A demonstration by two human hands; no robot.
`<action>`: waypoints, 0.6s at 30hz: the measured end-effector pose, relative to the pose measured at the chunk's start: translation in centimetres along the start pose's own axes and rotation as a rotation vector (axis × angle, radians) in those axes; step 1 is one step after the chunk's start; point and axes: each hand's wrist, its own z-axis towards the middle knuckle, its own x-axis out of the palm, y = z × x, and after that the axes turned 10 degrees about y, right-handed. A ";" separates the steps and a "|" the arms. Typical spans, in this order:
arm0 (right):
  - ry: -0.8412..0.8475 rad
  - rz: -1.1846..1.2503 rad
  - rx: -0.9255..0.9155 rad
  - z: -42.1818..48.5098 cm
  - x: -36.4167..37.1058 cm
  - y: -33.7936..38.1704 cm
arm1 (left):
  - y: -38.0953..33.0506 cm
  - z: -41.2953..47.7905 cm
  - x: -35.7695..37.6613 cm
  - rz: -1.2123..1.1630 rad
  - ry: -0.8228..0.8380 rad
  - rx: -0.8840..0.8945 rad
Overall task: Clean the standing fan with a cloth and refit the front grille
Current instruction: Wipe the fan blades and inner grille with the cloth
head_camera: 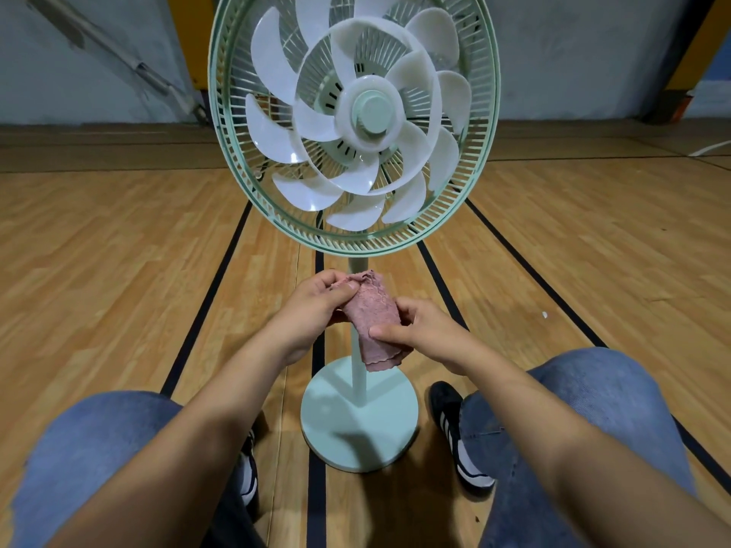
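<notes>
Down at the bottom, two knees in blue jeans (99, 448) frame the view, a dark striped shoe (455, 433) planted just beside the fan's round base (358, 413) on the wooden floor (118, 251). Above the base, both hands have the pink cloth (374, 314): the left hand (316, 306) pinches its upper corner between thumb and curled fingers, the right hand (419, 330) clamps the lower fold with its thumb on top. The cloth hangs in front of the slim pole (358, 267), touching no part of the fan. Looks like the cloth is being folded or readied, so the wiping isn't underway here. Further up, the white blades (277, 57) and pale green hub (372, 112) stand fully exposed inside the rear guard (480, 172). The front grille is off and nowhere in view, so refitting is all still ahead. Room to work looks generous: open floor either side, with the guard's rim hanging close above the hands.
</notes>
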 end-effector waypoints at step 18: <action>0.212 -0.341 0.383 -4.4 -15.2 5.2 | 1.2 6.7 10.4 -0.215 0.180 -0.079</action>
